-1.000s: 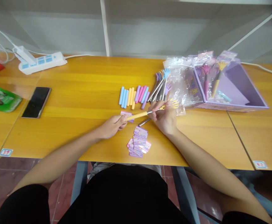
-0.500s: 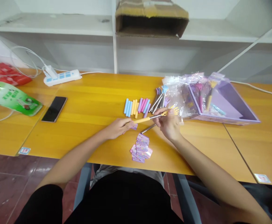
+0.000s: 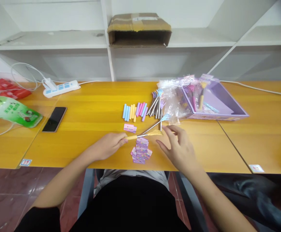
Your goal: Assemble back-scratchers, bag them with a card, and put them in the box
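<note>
So the yellow scratcher [image 3: 144, 135], one of those little telescopic ones with a hand-shaped claw, is low over the front middle of the desk [image 3: 94, 106]. The left hand [image 3: 108, 145] is pinching its yellow handle end, and the claw points off to the right. The right hand [image 3: 179, 149] is just beside the claw with its fingers spread and loose, not gripping anything. It's hard to tell if a fingertip actually touches it.

Right under the shaft there's a messy stack of cards [image 3: 141, 150], purple-ish, and a single pink card [image 3: 130, 128] a bit further back. A blue-headed scratcher [image 3: 154, 125] lies flat on the desk just behind the yellow one.

Further back there's a row of coloured sleeves [image 3: 134, 111] in blue, yellow and pink, and next to it a bundle of scratchers [image 3: 156, 104]. To the right of those are crinkly plastic bags [image 3: 174, 100] and an open purple box [image 3: 227, 108].

Way off left are a phone [image 3: 54, 119], a power strip [image 3: 61, 88] and a green packet [image 3: 12, 111]. A cardboard box [image 3: 139, 29] sits up on the shelf [image 3: 46, 40].
</note>
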The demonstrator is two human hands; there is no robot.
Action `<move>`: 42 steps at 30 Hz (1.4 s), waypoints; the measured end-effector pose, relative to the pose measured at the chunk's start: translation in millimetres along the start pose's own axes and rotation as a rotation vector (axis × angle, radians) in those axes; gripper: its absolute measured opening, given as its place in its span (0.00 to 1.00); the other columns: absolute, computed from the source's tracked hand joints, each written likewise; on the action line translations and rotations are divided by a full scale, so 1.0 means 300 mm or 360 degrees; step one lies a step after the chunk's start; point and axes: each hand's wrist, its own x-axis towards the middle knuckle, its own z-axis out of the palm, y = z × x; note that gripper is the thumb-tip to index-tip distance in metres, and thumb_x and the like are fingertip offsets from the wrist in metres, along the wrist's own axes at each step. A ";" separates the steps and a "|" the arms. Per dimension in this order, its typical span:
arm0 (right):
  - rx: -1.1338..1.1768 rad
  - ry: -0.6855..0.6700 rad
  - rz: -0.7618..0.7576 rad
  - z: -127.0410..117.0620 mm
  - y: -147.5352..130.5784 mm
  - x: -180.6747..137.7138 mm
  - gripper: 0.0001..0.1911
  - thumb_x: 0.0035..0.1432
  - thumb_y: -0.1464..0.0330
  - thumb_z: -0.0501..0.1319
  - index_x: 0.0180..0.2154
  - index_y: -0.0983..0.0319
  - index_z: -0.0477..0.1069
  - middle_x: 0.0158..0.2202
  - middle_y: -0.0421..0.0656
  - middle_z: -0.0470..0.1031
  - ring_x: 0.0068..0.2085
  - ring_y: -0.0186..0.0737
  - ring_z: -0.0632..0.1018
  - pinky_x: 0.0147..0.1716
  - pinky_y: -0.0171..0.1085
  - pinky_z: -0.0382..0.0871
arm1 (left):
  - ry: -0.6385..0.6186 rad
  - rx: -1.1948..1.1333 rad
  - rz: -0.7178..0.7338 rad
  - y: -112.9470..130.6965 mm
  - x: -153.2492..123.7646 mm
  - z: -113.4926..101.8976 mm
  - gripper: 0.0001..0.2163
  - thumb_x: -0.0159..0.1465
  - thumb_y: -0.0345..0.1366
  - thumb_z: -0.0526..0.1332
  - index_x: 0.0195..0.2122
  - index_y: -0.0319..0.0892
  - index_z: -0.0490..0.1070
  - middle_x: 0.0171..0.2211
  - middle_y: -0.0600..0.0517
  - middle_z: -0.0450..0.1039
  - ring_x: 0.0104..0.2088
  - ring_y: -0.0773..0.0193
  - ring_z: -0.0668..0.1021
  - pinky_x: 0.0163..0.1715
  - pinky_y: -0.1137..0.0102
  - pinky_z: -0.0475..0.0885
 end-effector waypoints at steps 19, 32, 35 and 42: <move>0.0008 -0.0269 -0.0420 0.025 -0.100 -0.054 0.16 0.76 0.76 0.57 0.59 0.64 0.76 0.40 0.48 0.79 0.39 0.46 0.76 0.40 0.45 0.69 | 0.0125 0.1052 0.0348 0.045 -0.036 0.209 0.13 0.81 0.33 0.51 0.58 0.40 0.73 0.45 0.45 0.79 0.42 0.54 0.82 0.39 0.63 0.74; -0.0008 -0.0292 -0.0422 0.045 -0.104 -0.051 0.15 0.75 0.75 0.59 0.58 0.67 0.76 0.44 0.50 0.81 0.44 0.49 0.76 0.45 0.46 0.69 | 0.0059 0.1096 0.0292 0.039 -0.033 0.215 0.25 0.76 0.26 0.52 0.72 0.47 0.64 0.43 0.48 0.77 0.34 0.59 0.79 0.32 0.70 0.70; -0.0047 -0.0284 -0.0332 0.028 -0.040 -0.067 0.15 0.75 0.75 0.58 0.58 0.65 0.77 0.45 0.50 0.81 0.46 0.50 0.76 0.46 0.47 0.69 | 0.0051 0.1090 0.0245 0.008 -0.054 0.175 0.26 0.75 0.24 0.52 0.72 0.49 0.65 0.42 0.49 0.78 0.36 0.60 0.80 0.32 0.70 0.70; -0.0306 -0.0159 -0.0166 -0.077 0.275 -0.178 0.18 0.70 0.76 0.60 0.57 0.58 0.79 0.46 0.49 0.84 0.46 0.50 0.79 0.46 0.46 0.67 | 0.0196 0.0979 0.0180 -0.190 -0.216 0.050 0.26 0.76 0.27 0.53 0.71 0.54 0.68 0.42 0.51 0.81 0.40 0.59 0.83 0.37 0.69 0.75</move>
